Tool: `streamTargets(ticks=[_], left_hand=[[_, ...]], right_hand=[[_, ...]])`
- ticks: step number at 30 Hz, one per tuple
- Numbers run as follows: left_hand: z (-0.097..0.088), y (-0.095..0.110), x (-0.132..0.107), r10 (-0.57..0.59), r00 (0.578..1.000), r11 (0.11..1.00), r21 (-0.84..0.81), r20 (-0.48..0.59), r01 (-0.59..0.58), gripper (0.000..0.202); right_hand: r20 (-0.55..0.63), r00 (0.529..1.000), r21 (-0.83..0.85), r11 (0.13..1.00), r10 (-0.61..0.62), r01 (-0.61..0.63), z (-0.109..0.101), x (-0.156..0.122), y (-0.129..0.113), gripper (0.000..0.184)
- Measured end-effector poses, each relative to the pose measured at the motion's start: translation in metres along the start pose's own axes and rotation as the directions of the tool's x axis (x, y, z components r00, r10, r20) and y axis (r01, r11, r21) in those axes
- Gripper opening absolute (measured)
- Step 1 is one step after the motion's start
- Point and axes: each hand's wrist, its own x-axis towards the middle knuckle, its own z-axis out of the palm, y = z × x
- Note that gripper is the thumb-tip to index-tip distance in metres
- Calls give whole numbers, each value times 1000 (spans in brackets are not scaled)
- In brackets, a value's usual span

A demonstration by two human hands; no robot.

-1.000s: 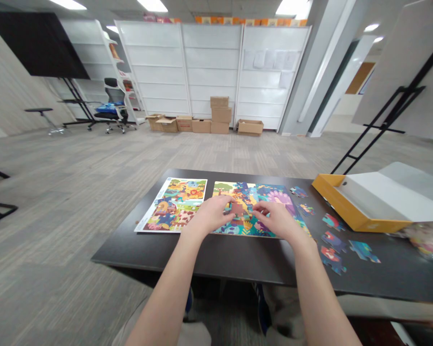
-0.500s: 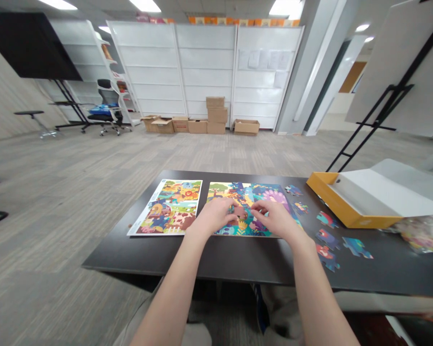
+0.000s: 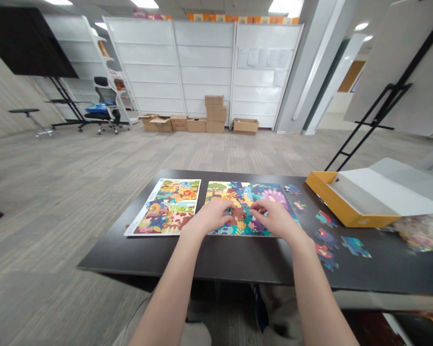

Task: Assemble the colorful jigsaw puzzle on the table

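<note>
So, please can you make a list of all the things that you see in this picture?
table: one, black, in front of the person
picture sheet: one, multicoloured, left on the table
jigsaw puzzle: one, multicoloured, partly assembled, middle of the table
loose puzzle pieces: six, multicoloured, right of the puzzle
open box: one, yellow and white, right end of the table
cardboard boxes: about eight, brown, on the far floor
white shelving: three units, behind the boxes
office chair: one, black, far left
left hand: one, bare, on the puzzle
right hand: one, bare, on the puzzle
</note>
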Motion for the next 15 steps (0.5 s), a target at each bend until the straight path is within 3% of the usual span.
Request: streamTargets(ticks=[8,15], left_hand=[[-4,3,-2,4,1000,1000,-21,2,-4,35],[-1,-5,-3,-22,998,1000,-4,-63,22,32]], right_hand=[[14,1000,-5,1000,24,-23,-1,0,-5,12],[24,999,-1,1000,27,-27,-1,0,-7,13]])
